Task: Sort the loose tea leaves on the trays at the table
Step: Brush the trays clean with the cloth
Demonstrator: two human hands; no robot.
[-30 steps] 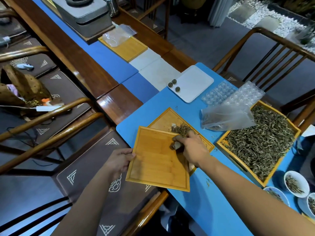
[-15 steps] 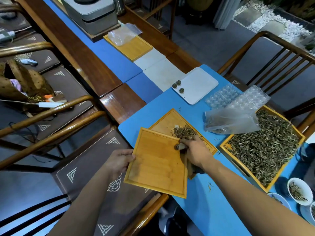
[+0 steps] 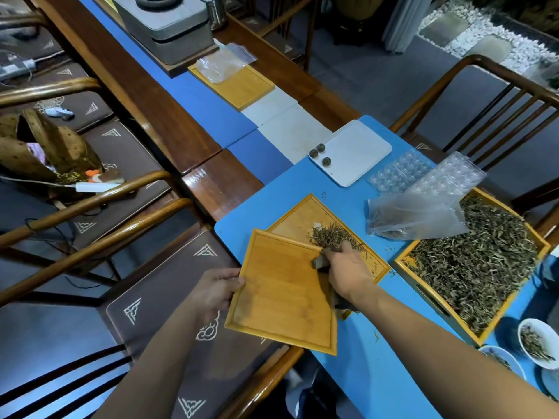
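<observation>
Blue mat (image 3: 357,352): left hand (image 3: 211,290) grips the tilted tray (image 3: 281,300); right hand (image 3: 348,269) clutches a brush (image 3: 320,261), having swept leaves (image 3: 329,237) further toward twelve o'clock onto the lower tray (image 3: 296,216), nearly emptied.

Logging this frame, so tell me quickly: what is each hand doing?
Left hand: grips the edge of the empty square bamboo tray.
Right hand: holds a small dark tool.

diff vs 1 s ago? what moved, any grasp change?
The right hand, gripping a small dark tool, has pushed the small pile of tea leaves farther up the lower bamboo tray, so more of the pile shows. No grasp change: the left hand still holds the empty top tray by its edge. The big tray of leaves is unchanged.
</observation>
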